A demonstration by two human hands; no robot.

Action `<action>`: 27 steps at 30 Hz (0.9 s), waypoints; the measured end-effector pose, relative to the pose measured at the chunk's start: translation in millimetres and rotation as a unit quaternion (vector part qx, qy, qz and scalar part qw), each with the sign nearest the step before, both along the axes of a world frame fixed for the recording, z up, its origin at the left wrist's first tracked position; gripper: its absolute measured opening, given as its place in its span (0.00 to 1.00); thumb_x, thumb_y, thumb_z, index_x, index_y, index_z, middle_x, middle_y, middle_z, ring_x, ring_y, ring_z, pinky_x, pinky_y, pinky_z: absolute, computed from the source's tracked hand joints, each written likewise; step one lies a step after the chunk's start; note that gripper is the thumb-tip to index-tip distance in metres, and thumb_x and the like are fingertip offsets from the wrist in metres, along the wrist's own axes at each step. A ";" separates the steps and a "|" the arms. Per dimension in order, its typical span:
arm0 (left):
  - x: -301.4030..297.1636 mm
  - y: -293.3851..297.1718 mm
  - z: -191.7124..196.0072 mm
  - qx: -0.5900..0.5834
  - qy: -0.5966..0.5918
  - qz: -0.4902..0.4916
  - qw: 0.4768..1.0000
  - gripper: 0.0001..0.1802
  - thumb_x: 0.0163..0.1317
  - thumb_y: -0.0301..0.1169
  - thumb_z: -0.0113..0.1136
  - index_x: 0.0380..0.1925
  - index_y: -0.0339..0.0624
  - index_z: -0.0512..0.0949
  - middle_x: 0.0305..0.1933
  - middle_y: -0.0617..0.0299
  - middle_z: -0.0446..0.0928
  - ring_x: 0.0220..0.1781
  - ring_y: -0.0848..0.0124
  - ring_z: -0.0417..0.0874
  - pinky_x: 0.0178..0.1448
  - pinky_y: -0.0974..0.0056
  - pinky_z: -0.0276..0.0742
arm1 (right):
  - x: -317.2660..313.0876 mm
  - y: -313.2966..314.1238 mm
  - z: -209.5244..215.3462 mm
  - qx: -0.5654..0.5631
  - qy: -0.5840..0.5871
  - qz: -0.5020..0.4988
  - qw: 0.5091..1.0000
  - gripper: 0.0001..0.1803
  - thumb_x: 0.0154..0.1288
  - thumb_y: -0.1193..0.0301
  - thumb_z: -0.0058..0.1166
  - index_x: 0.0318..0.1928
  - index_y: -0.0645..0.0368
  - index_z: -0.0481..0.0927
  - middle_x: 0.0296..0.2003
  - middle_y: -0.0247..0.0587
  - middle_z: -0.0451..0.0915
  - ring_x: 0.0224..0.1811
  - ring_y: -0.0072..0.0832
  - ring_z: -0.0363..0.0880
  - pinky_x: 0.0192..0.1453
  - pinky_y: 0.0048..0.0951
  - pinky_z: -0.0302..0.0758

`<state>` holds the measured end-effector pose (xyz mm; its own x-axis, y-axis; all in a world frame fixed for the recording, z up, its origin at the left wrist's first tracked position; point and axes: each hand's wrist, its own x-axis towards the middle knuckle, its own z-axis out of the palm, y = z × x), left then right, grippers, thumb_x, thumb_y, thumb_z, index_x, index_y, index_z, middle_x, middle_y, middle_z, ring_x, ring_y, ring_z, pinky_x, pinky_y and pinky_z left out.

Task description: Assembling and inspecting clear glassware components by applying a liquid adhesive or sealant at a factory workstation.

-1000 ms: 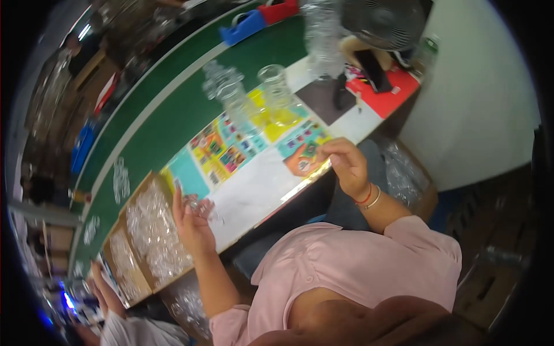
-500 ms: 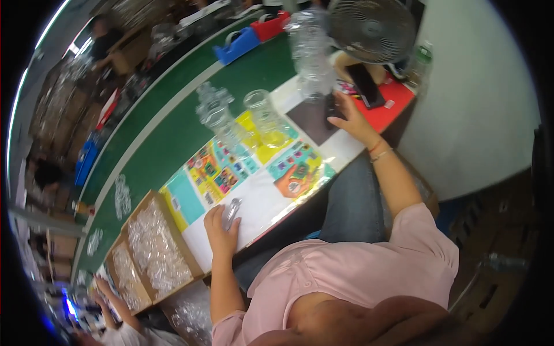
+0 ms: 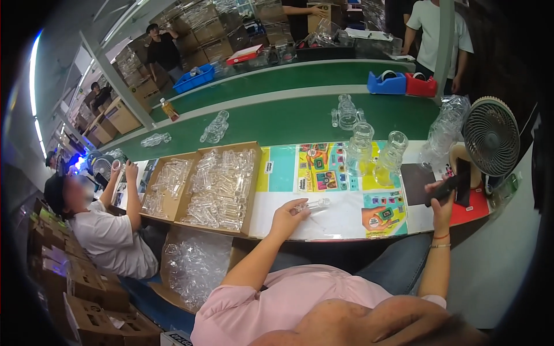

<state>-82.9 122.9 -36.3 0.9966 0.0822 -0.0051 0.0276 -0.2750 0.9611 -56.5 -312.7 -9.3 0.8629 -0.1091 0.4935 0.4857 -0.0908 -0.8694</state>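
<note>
My left hand pinches one end of a small clear glass tube just over the white sheet of the tabletop. Its other end points right, toward a printed picture. In my right hand is a black handheld device, held at the right end of the table; its exact kind is unclear. Two tall clear glass vessels stand upright beyond my hands on the colourful printed sheet. A dark phone is beside my right hand, over a red surface.
Cardboard trays full of clear glass tubes stand left of my left hand. A fan and wrapped clear pieces are at the right. Behind runs a green belt with glassware and tape dispensers. A co-worker sits at left.
The view has swung round and levelled. My left fingers, earlier spread beside the glass tube, now pinch it. My right hand has closed round the black device and raised it.
</note>
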 end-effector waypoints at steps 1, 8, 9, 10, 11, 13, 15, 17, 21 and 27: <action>-3.3 1.7 4.1 -0.030 0.019 -0.016 0.999 0.17 0.54 0.27 0.62 0.46 0.39 0.77 0.29 0.60 0.79 0.30 0.77 0.79 0.37 0.73 0.74 | -13.4 21.6 15.5 0.091 -0.042 0.051 0.994 0.41 0.50 0.65 0.64 0.61 0.58 0.55 0.43 0.37 0.68 0.45 0.27 0.71 0.53 0.31 0.72; 10.9 5.8 6.0 -0.199 -0.020 -0.054 0.978 0.19 0.62 0.28 0.53 0.52 0.30 0.69 0.46 0.51 0.75 0.40 0.66 0.81 0.47 0.65 0.77 | -49.2 97.4 63.9 0.251 -0.054 0.115 0.960 0.51 0.44 0.49 0.67 0.62 0.56 0.52 0.38 0.35 0.64 0.36 0.23 0.71 0.32 0.21 0.76; 10.3 3.9 5.7 -0.179 -0.033 -0.042 0.982 0.19 0.61 0.28 0.53 0.51 0.30 0.69 0.46 0.51 0.74 0.40 0.65 0.81 0.47 0.65 0.77 | -49.2 105.8 75.1 0.250 -0.061 0.129 0.958 0.51 0.45 0.49 0.67 0.62 0.56 0.52 0.38 0.35 0.64 0.36 0.23 0.71 0.31 0.20 0.75; 10.4 1.4 7.7 -0.160 -0.050 -0.033 0.985 0.19 0.61 0.28 0.54 0.50 0.29 0.69 0.45 0.52 0.74 0.39 0.65 0.80 0.46 0.65 0.77 | -47.5 112.5 90.0 0.246 -0.071 0.141 0.956 0.50 0.45 0.49 0.66 0.62 0.56 0.52 0.38 0.36 0.65 0.36 0.22 0.71 0.31 0.19 0.74; 8.3 1.6 8.3 -0.135 -0.061 -0.031 0.989 0.18 0.60 0.28 0.54 0.49 0.30 0.69 0.44 0.52 0.74 0.39 0.65 0.80 0.46 0.65 0.77 | -45.1 116.2 101.8 0.243 -0.079 0.165 0.953 0.50 0.46 0.49 0.66 0.62 0.56 0.52 0.39 0.36 0.65 0.36 0.23 0.71 0.32 0.20 0.75; 5.1 -1.0 10.5 -0.101 -0.068 -0.042 0.992 0.16 0.59 0.24 0.53 0.47 0.29 0.69 0.45 0.52 0.73 0.40 0.65 0.80 0.46 0.65 0.77 | -34.7 118.2 119.0 0.237 -0.116 0.218 0.940 0.50 0.46 0.50 0.66 0.62 0.55 0.52 0.39 0.38 0.66 0.36 0.23 0.71 0.32 0.22 0.75; 6.0 0.9 -3.7 -0.111 -0.071 -0.053 0.990 0.15 0.57 0.19 0.53 0.45 0.29 0.69 0.46 0.52 0.73 0.40 0.66 0.80 0.46 0.66 0.77 | -25.9 116.8 130.8 0.227 -0.162 0.265 0.923 0.50 0.45 0.51 0.67 0.63 0.54 0.52 0.38 0.40 0.67 0.35 0.25 0.72 0.32 0.24 0.75; 14.1 1.6 -20.5 -0.135 -0.085 -0.062 0.985 0.15 0.56 0.17 0.53 0.45 0.30 0.69 0.44 0.53 0.73 0.40 0.68 0.79 0.46 0.67 0.77 | -19.8 116.0 134.5 0.230 -0.200 0.284 0.909 0.50 0.45 0.51 0.67 0.64 0.52 0.52 0.36 0.42 0.68 0.33 0.26 0.72 0.31 0.25 0.74; 12.3 -2.8 -25.7 -0.098 -0.047 -0.077 0.991 0.15 0.57 0.16 0.50 0.46 0.31 0.69 0.44 0.55 0.74 0.40 0.70 0.79 0.47 0.69 0.76 | -24.6 107.6 113.1 0.263 -0.186 0.286 0.903 0.50 0.45 0.51 0.67 0.64 0.54 0.52 0.36 0.41 0.68 0.32 0.25 0.72 0.30 0.24 0.73; 8.9 -5.2 -25.6 -0.062 -0.040 -0.070 0.995 0.13 0.59 0.15 0.44 0.44 0.32 0.70 0.44 0.55 0.74 0.39 0.71 0.78 0.46 0.71 0.75 | -21.9 106.8 102.4 0.321 -0.104 0.331 0.881 0.50 0.52 0.50 0.61 0.66 0.58 0.48 0.37 0.40 0.68 0.33 0.23 0.71 0.33 0.22 0.71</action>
